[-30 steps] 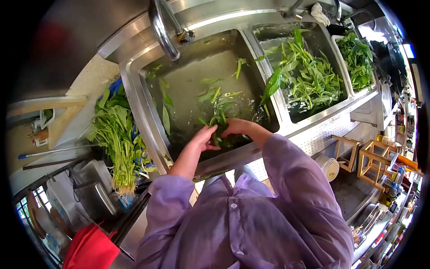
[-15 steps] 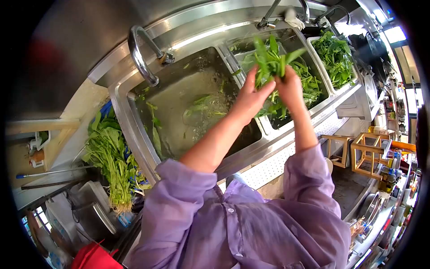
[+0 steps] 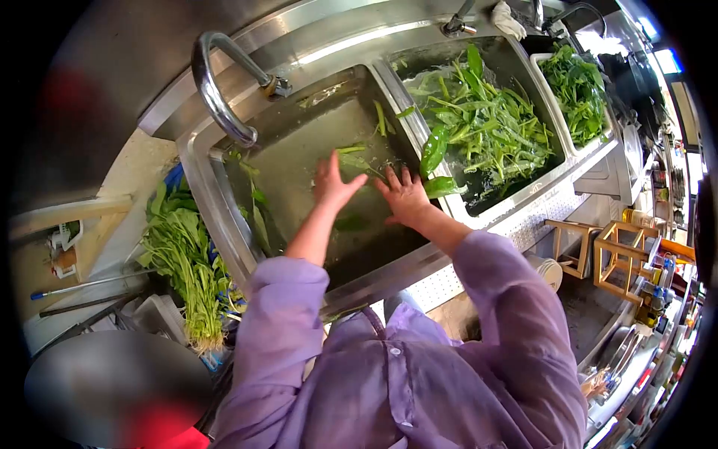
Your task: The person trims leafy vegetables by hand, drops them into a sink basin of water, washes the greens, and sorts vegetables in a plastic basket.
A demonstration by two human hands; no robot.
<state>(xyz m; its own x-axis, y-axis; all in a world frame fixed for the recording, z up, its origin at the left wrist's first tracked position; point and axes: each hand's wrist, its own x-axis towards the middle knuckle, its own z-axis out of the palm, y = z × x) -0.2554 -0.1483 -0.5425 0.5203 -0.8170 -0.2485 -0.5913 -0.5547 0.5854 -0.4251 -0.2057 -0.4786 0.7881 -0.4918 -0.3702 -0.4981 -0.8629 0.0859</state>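
Both of my hands are over the left sink basin [image 3: 203, 202], which holds cloudy water with a few loose greens. My left hand [image 3: 334, 187] is open, thumb apart, near a pale green stalk [image 3: 351, 150] in the water. To its right my right hand [image 3: 404, 196] spreads its fingers, palm down, at the water's surface. Large green leaves [image 3: 434, 150] lie over the divider just beside it. The middle basin holds a heap of leafy greens [image 3: 497, 135] in water. More green strands [image 3: 258, 198] float by the left wall.
A chrome faucet [image 3: 217, 90] arches over the left basin. Greens fill a white-rimmed container [image 3: 576, 93] at the right. Rooted bunches of greens [image 3: 183, 262] lie left of the sink. A blurred grey round shape [image 3: 112, 382] fills the lower left. Wooden stools [image 3: 619, 258] stand at right.
My hands have let go of the bunch of greens and moved left from the middle basin to the left one. The greens now lie in the middle basin. A grey round shape has appeared lower left.
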